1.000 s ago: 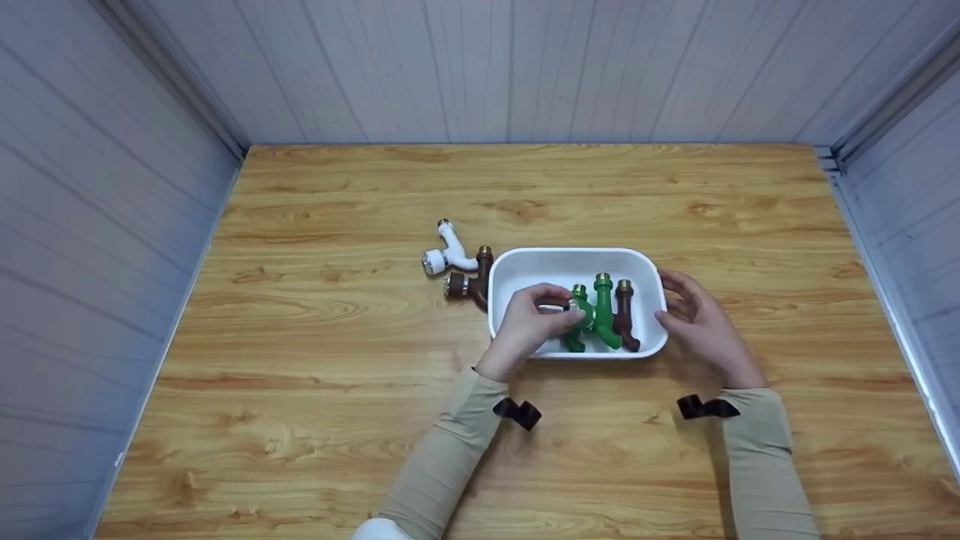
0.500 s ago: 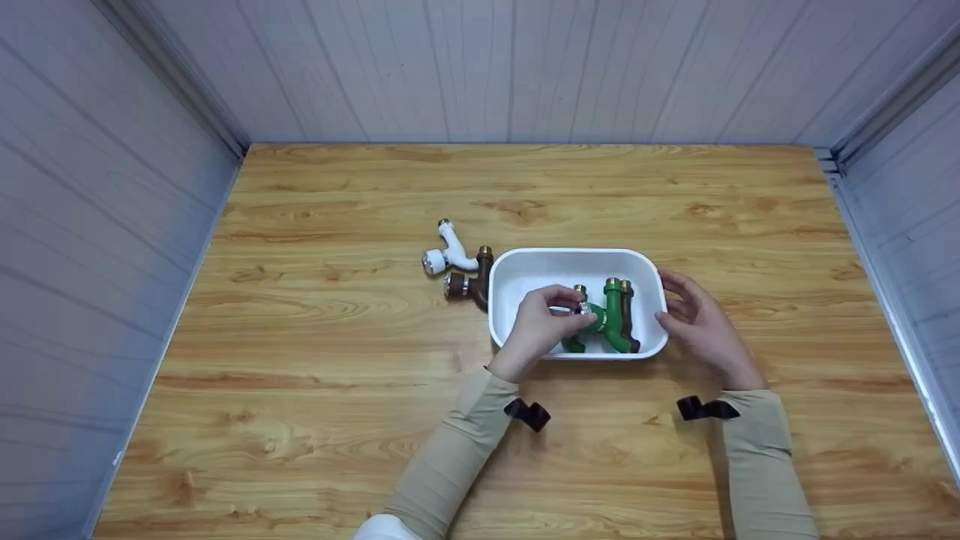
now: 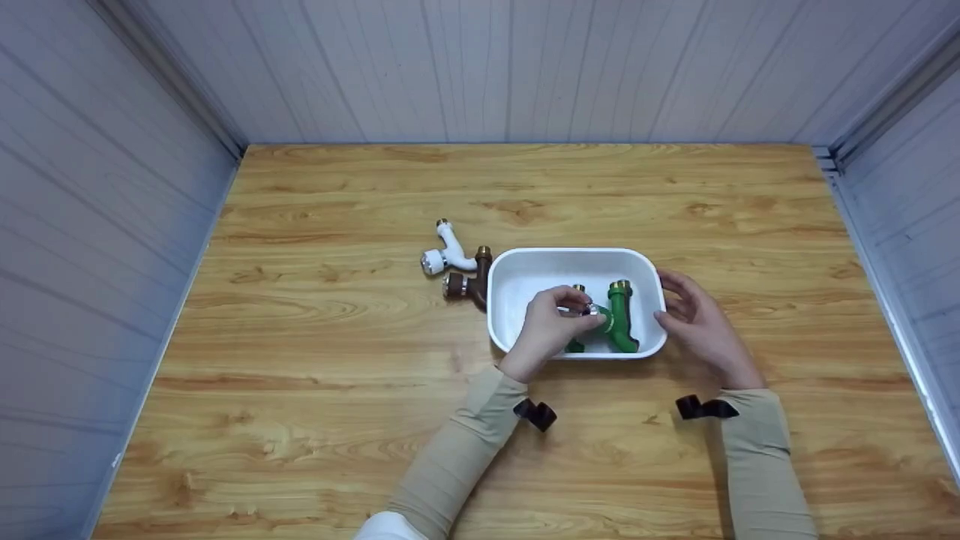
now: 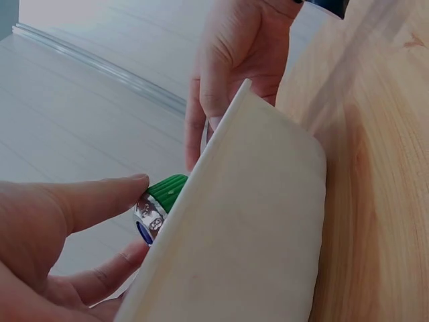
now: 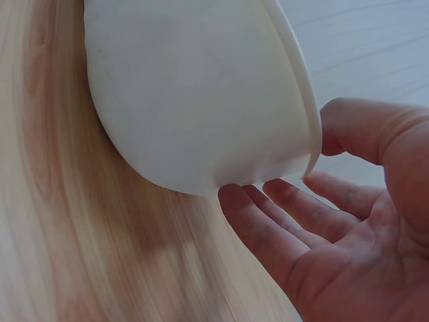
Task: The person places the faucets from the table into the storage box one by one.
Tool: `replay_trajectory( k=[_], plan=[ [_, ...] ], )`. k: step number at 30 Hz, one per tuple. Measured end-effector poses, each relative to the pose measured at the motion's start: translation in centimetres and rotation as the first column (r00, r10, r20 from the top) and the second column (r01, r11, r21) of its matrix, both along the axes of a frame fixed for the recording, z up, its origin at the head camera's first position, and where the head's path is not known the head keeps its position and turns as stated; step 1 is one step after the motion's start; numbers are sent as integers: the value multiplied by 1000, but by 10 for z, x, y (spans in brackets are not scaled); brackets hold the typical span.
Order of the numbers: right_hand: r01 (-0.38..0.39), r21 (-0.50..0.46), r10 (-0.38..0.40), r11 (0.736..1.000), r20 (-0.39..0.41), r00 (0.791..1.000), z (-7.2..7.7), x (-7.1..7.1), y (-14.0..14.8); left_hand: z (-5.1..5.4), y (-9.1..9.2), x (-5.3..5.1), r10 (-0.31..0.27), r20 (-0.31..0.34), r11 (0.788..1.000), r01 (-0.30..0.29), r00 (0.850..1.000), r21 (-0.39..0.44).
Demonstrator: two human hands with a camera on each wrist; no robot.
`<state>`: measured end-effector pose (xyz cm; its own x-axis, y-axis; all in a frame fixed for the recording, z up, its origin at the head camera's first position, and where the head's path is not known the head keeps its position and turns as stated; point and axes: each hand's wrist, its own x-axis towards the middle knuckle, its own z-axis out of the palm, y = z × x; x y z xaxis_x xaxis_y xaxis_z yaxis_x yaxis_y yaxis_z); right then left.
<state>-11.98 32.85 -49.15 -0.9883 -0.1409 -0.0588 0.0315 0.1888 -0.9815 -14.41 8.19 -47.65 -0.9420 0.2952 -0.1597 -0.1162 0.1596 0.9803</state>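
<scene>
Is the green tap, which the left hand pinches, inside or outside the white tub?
Inside: the head view shows the green tap within the rim of the white tub.

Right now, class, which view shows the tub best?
The head view: from above it shows most of the tub, inside included, with the left hand hiding part. The left wrist view shows only its outside and edge; the right wrist view likewise, with the right hand touching it.

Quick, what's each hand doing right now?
Left hand: closed, pinching a green tap by its knob.
Right hand: closed, holding the white tub at its rim.
</scene>
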Motion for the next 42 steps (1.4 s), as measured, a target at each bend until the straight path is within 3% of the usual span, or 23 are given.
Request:
replay_trajectory(
  k=[11,18,34,42],
  plan=[
    [-3,19,3,1000,22,1000,2,0,1,0,3,0,-10,32,999,9,999,31],
    [12,22,-13,1000,50,999,6,1,-2,2,0,0,-47,2,999,47,999,27],
    [-4,-5,4,1000,4,1000,4,0,-2,2,-5,1,-89,63,989,81,994,121],
    [6,7,-6,1000,27,1000,4,0,-2,2,-7,0,-95,59,989,87,994,121]
  ],
)
